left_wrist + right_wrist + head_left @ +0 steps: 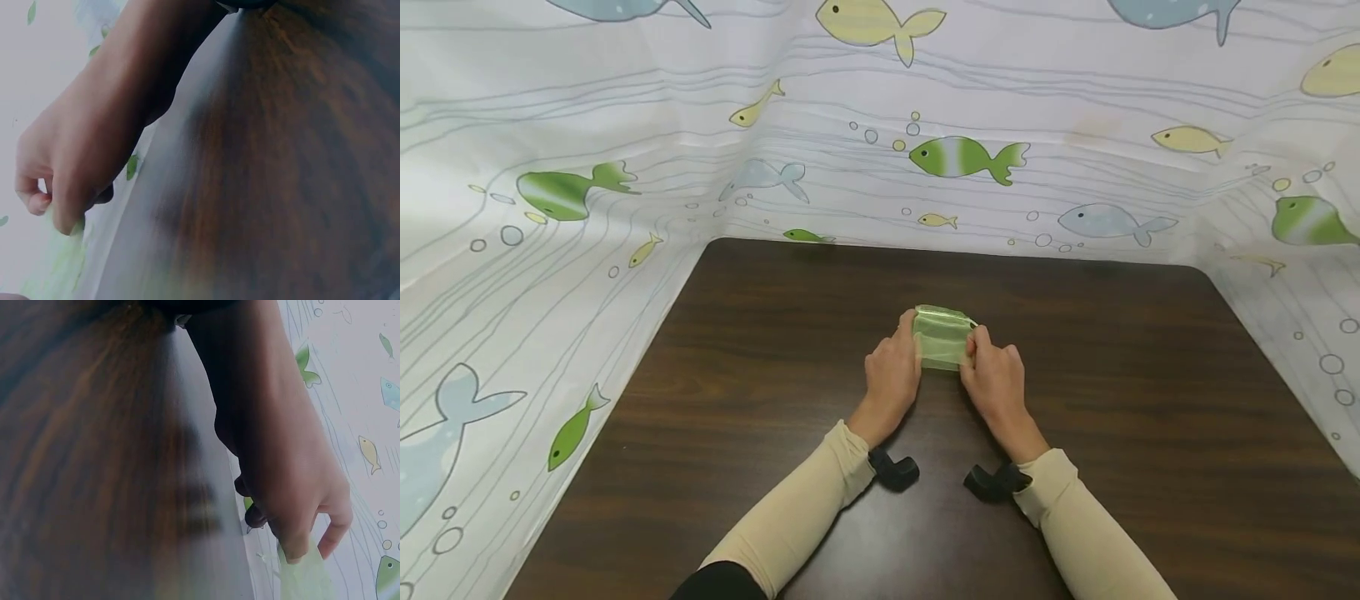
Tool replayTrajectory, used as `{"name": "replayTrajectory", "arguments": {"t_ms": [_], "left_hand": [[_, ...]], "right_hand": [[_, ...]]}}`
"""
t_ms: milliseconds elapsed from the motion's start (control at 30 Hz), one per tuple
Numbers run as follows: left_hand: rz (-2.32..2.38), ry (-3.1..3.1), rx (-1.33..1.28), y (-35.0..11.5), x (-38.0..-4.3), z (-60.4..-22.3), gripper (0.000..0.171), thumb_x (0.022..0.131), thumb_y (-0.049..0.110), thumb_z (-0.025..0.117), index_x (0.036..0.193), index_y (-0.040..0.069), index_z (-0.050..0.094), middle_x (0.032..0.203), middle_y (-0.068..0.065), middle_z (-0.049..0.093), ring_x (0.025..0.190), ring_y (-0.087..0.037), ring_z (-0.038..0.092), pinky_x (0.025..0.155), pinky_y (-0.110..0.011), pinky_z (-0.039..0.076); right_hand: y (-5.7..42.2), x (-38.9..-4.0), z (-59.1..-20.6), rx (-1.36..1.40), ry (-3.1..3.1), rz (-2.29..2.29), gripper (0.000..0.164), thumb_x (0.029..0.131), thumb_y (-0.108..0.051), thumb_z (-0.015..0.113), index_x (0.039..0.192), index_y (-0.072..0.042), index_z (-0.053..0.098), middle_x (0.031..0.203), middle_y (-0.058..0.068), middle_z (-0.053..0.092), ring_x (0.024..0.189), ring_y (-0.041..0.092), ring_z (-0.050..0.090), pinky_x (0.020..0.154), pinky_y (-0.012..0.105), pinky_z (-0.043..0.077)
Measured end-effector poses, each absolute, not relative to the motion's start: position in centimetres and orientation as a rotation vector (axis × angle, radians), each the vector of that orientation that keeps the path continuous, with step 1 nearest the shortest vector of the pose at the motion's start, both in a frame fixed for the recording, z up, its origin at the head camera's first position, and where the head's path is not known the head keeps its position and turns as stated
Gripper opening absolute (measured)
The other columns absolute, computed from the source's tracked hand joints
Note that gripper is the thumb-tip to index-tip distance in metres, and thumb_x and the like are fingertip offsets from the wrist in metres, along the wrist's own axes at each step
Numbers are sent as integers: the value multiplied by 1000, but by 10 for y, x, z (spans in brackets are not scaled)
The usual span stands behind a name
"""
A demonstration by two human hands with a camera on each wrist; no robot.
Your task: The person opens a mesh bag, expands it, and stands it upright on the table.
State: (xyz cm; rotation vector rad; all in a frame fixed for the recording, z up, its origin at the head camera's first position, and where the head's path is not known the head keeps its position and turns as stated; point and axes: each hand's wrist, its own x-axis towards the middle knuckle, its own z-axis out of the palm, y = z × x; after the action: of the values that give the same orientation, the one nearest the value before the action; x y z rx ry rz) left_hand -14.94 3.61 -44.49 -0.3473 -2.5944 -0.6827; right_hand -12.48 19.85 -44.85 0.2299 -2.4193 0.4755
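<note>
A small, see-through pale green pouch [942, 340] is stretched between both hands above the dark table. At its left side the left hand [893, 371] pinches the edge between thumb and fingers. The right hand [996, 371] grips the opposite side, where a short white strip or cord shows near the upper corner. In the left wrist view the left hand [81, 150] has curled fingers, with the pale green film [65, 259] faint below them. From the right wrist, the right hand [294, 481] pinches the top of the green material [304, 578]. Whether the pouch holds anything cannot be told.
The dark brown wooden table [745, 375] has rounded far corners. A white sheet [850, 200] printed with fish stands around its back and sides. Black wrist mounts [895, 471] sit at both cuffs, close above the tabletop.
</note>
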Motion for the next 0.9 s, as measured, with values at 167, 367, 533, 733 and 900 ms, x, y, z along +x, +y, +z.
{"name": "replayTrajectory", "arguments": {"t_ms": [167,367,533,733,900], "left_hand": [[-747,-2620,-430,36,-150,-444,48,99,21,65,144,13,52,88,-9,74,66,-26,67,46,-39,48],[-770,-2586,-543,35,-147,-442,60,90,20,73,145,15,50,76,-7,67,62,-21,62,44,-36,44],[-786,-2606,-427,35,-146,-442,53,99,14,66,148,14,45,59,-4,61,46,-19,56,40,-30,36],[-766,-2620,-375,34,-145,-442,59,98,20,73,150,16,46,76,-1,69,57,-19,62,42,-29,37],[-611,-2495,-517,36,-146,-441,68,87,20,86,145,15,52,89,-5,73,69,-21,67,44,-35,50]], "right_hand": [[201,-126,-447,200,-2388,453,16,87,3,62,89,-5,49,46,0,36,44,10,21,57,39,31],[201,-125,-447,153,-2480,594,21,90,-7,68,97,-6,49,53,6,50,44,18,34,56,43,38],[198,-126,-449,182,-2374,607,15,90,0,63,92,-5,49,53,6,50,47,18,33,56,42,38],[195,-128,-447,256,-2252,521,16,87,9,61,85,-4,52,49,6,48,44,14,32,59,38,35],[198,-127,-444,269,-2295,491,17,84,1,68,86,-4,51,53,7,51,45,19,40,60,40,35]]}}
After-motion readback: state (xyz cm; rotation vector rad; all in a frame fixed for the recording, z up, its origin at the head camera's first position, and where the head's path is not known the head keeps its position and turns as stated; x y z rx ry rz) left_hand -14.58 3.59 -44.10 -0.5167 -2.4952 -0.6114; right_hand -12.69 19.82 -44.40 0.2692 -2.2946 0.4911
